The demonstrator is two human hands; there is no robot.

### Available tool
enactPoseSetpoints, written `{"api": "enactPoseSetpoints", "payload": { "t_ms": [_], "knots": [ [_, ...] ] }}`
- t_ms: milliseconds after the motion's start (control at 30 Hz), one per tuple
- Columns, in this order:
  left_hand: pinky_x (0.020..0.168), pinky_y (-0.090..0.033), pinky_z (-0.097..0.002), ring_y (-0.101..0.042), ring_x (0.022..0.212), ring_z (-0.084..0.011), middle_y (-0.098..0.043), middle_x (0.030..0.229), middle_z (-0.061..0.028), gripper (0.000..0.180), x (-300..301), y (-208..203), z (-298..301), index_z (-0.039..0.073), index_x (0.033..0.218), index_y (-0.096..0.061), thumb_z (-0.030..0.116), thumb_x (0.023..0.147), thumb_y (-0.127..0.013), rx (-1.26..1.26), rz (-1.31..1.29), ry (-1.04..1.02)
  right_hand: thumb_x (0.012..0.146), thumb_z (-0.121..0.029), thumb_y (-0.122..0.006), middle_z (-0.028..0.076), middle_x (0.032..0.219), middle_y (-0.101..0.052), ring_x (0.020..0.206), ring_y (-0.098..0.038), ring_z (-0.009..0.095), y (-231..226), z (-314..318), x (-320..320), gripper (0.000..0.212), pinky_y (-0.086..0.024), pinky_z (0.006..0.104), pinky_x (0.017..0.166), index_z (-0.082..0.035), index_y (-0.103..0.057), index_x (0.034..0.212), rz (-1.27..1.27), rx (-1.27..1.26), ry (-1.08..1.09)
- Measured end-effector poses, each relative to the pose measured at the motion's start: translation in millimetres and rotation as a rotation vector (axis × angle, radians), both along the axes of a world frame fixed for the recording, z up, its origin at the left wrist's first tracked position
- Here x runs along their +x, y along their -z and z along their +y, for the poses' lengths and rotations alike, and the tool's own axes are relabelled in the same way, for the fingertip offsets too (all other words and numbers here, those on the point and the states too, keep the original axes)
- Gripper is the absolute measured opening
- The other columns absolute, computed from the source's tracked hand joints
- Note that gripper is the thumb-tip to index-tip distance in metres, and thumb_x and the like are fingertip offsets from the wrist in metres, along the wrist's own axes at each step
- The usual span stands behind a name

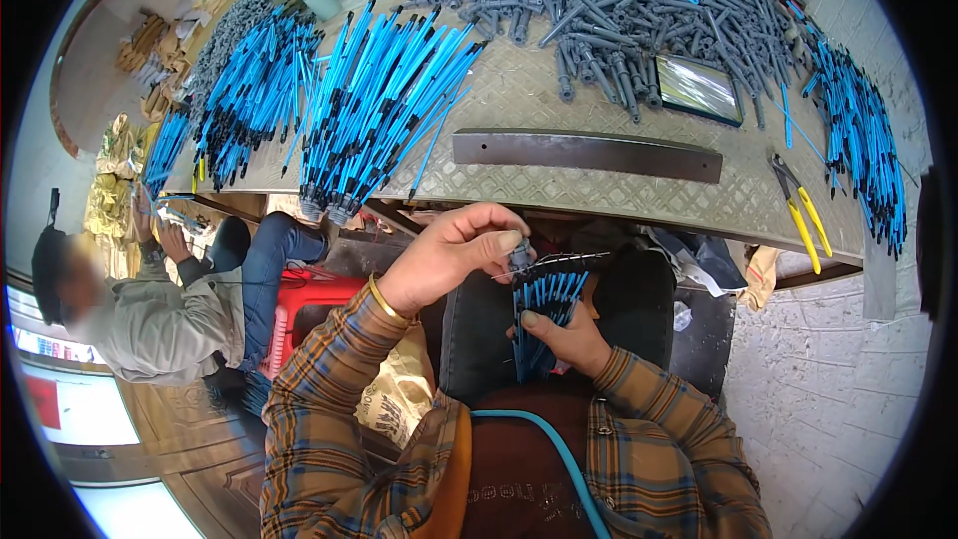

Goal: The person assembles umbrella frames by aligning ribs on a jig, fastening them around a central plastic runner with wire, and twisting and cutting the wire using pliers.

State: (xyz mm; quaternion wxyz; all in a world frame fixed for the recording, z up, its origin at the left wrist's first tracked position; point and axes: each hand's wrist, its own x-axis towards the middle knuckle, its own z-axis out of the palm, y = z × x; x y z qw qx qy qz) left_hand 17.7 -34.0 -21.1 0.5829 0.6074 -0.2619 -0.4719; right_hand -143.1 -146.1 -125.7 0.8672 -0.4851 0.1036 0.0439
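Note:
My left hand (464,252) is raised in front of me, thumb and fingers closed on a small dark grey plastic piece (519,258). Just below it, my right hand (571,339) grips a fanned bundle of thin blue tubes (549,291) above my lap. A thin whitish strand (571,259) runs sideways between the grey piece and the tube tops; what it is I cannot make out. Larger bundles of blue tubes with black ends (379,90) lie at the table's near edge, to the left of my hands.
On the table (519,90) are a heap of grey plastic plugs (639,10), a dark metal bar (589,153), a glossy flat box (699,90) and yellow-handled pliers (801,215). More blue tubes (858,140) hang over the right end. Another person (170,319) sits at left beside a red stool (309,304).

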Motion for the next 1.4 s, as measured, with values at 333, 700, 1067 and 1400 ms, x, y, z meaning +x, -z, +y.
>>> {"api": "enactPoseSetpoints", "payload": {
  "t_ms": [333,700,1067,1400],
  "knots": [
    [0.063,-0.048,-0.0210,-0.056,0.070,-0.0070,-0.061,0.088,-0.0026,0.019,-7.0,-4.7,5.2,0.002,0.103,-0.057,0.014,0.089,-0.057,-0.017,-0.269,-0.098,0.086,-0.022,-0.062,0.009,0.082,-0.063,0.076,-0.063,0.017,0.7,1.7,2.5,0.027,-0.053,0.0295,0.066,-0.002,-0.052,0.101,-0.009,-0.027,0.050],
    [0.055,-0.046,-0.0192,-0.056,0.064,-0.0051,-0.059,0.074,-0.0004,0.019,-15.1,-18.0,7.0,0.002,0.095,-0.060,0.016,0.084,-0.064,0.057,-0.273,-0.141,0.085,-0.024,-0.062,0.007,0.082,-0.063,0.074,-0.062,0.014,-2.8,5.6,2.9,0.026,-0.052,0.0268,0.065,-0.003,-0.054,0.098,0.002,-0.106,0.057],
    [0.064,-0.049,-0.0218,-0.058,0.074,-0.0071,-0.061,0.090,-0.0066,0.034,-31.6,-9.1,12.9,0.000,0.109,-0.052,0.002,0.078,-0.066,0.030,-0.677,-0.151,0.084,-0.030,-0.063,0.001,0.078,-0.061,0.069,-0.055,0.007,-6.0,12.7,2.9,0.028,-0.047,0.0237,0.062,-0.003,-0.059,0.092,0.049,-0.151,0.109],
    [0.078,-0.047,-0.0220,-0.056,0.091,-0.0071,-0.061,0.099,-0.0032,0.032,-22.6,-7.8,12.0,0.002,0.110,-0.053,-0.007,0.079,-0.059,-0.078,-0.211,-0.097,0.088,-0.038,-0.056,0.004,0.083,-0.061,0.074,-0.059,0.010,3.0,4.2,2.7,0.036,-0.050,0.0253,0.064,-0.004,-0.054,0.100,0.039,-0.170,0.036]
  ]
}}
